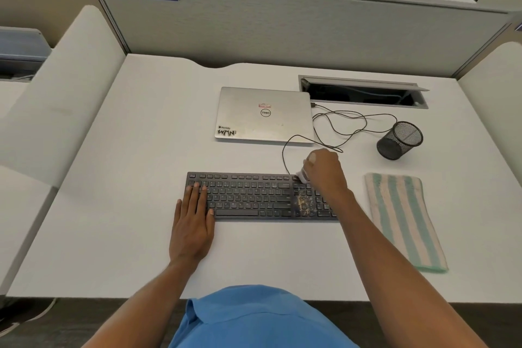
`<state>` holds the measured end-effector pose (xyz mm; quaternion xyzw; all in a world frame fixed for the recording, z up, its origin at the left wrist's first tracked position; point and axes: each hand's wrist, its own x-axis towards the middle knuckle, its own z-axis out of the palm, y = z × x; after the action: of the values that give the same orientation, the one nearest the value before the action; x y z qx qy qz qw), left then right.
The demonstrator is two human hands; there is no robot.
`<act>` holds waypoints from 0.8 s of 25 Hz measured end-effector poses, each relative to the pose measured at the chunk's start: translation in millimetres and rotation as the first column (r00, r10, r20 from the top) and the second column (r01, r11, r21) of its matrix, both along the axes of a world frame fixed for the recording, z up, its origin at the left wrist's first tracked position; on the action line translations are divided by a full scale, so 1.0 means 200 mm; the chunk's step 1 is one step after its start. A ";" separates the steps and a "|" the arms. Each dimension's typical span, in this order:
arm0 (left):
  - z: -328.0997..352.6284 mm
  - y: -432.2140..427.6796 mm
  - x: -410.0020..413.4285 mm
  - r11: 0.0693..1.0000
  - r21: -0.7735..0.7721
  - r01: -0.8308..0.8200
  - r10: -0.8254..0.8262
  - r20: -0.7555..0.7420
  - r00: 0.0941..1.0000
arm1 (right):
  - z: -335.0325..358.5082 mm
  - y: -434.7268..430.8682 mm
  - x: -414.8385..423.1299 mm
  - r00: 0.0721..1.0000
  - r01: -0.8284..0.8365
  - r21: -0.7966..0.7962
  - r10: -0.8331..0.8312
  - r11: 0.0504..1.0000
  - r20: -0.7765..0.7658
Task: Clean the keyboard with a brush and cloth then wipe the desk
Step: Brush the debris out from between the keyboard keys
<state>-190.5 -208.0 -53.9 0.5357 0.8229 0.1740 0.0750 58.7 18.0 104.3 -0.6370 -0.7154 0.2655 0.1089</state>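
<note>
Nearest the front edge of the worktop (113, 206), my left hand (195, 223) lies flat and open. Its palm is on the surface and its straight fingers press on the left end of the keyboard (260, 196). In my judgement it is placed there to stop the board sliding under the brush strokes.

One keyboard is present, parallel to the front edge and about midway between the left and right edges. One patch of pale crumbs (303, 202) sits on its right-hand keys.

One striped cloth (404, 220) lies folded near the right edge, just beside the keyboard and apart from it. Neither hand touches it. I judge it is kept within reach for the wiping stage.

My right hand (324, 171) is curled closed around one small white brush (301, 175), mostly hidden by the fingers. Its tip is at the keyboard's far right corner, just above the crumbs. I judge that brushing is the step in hand.

Further back lies one closed laptop (264, 116), with black cable (339, 124) looping from it toward the keyboard. I cannot tell whether this is one lead or two. One empty mesh cup (399, 140) stands toward the right edge. One open cable hatch (364, 92) is set along the far edge.
</note>
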 end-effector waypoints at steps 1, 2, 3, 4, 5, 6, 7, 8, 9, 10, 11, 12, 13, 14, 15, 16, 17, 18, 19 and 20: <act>0.00 0.00 0.00 1.000 -0.001 -0.002 0.002 0.000 1.000 | -0.01 -0.03 -0.01 0.999 0.017 0.021 -0.017 1.000 -0.029; 0.00 0.00 0.00 1.000 0.000 -0.002 0.002 -0.001 1.000 | -0.01 -0.06 -0.02 0.998 0.038 0.021 -0.036 0.999 -0.056; 0.00 0.00 0.00 1.000 0.001 -0.002 0.002 -0.002 1.000 | -0.01 -0.08 -0.02 0.997 0.047 0.012 -0.046 0.999 -0.060; 0.00 0.00 0.00 1.000 0.003 -0.003 0.003 -0.002 1.000 | -0.01 -0.11 -0.02 0.997 0.047 -0.003 -0.047 0.999 -0.055; 0.00 0.00 0.00 1.000 0.004 -0.004 0.004 -0.002 1.000 | -0.01 -0.12 -0.01 0.998 0.043 -0.020 -0.044 0.999 -0.043; 0.00 0.00 0.00 1.000 0.005 -0.003 0.003 -0.003 1.000 | 0.00 -0.12 0.00 0.998 0.048 -0.043 -0.049 0.998 -0.035; 0.00 0.00 0.00 1.000 0.006 -0.002 0.002 -0.002 1.000 | 0.00 -0.11 0.00 0.998 0.054 -0.067 -0.056 0.996 -0.024; 0.00 0.00 0.00 1.000 0.009 -0.002 0.002 -0.001 1.000 | 0.01 -0.09 0.01 0.998 0.054 -0.073 -0.055 0.996 -0.018; 0.00 0.00 0.00 1.000 0.010 -0.003 0.003 -0.003 1.000 | 0.02 -0.08 0.00 0.998 0.060 -0.075 -0.062 0.995 -0.024; 0.00 0.00 0.00 1.000 0.008 -0.004 0.004 -0.006 1.000 | 0.02 -0.07 0.00 0.997 0.061 -0.070 -0.064 0.996 -0.040; 0.00 0.00 0.00 1.000 0.005 -0.004 0.004 -0.009 1.000 | 0.02 -0.06 -0.01 0.996 0.066 -0.053 -0.069 0.996 -0.060; 0.00 0.00 0.00 1.000 0.002 -0.003 0.003 -0.009 1.000 | 0.01 -0.06 -0.02 0.994 0.077 -0.034 -0.080 0.996 -0.069; 0.00 0.00 0.00 1.000 0.001 -0.003 0.003 -0.008 1.000 | 0.02 -0.07 -0.03 0.992 0.089 -0.033 -0.091 0.996 -0.082; 0.00 0.00 0.00 1.000 0.000 -0.004 0.004 -0.006 1.000 | 0.03 -0.08 -0.03 0.992 0.091 -0.041 -0.094 0.995 -0.080; 0.01 0.00 0.00 1.000 -0.001 -0.003 0.003 -0.005 1.000 | 0.03 -0.10 -0.03 0.992 0.095 -0.052 -0.099 0.994 -0.073; 0.00 0.00 0.00 1.000 0.000 -0.003 0.003 -0.005 1.000 | 0.03 -0.10 -0.03 0.993 0.093 -0.058 -0.096 0.994 -0.064; 0.00 0.00 0.00 1.000 0.001 -0.003 0.003 -0.005 1.000 | 0.03 -0.10 -0.03 0.994 0.090 -0.061 -0.093 0.994 -0.052; 0.00 0.00 0.00 1.000 -0.001 -0.003 0.003 -0.004 1.000 | 0.02 -0.10 -0.03 0.995 0.088 -0.059 -0.091 0.994 -0.039; 0.00 0.00 0.00 1.000 -0.003 -0.003 0.003 -0.003 1.000 | 0.03 -0.10 -0.03 0.995 0.093 -0.050 -0.095 0.994 -0.040; 0.00 0.00 0.00 1.000 -0.005 -0.003 0.003 -0.002 1.000 | 0.03 -0.09 -0.03 0.994 0.095 -0.040 -0.096 0.995 -0.042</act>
<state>-190.4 -208.9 -54.0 0.5346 0.8241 0.1714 0.0753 53.2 0.5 109.8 -0.6665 -0.6765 0.2873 0.1250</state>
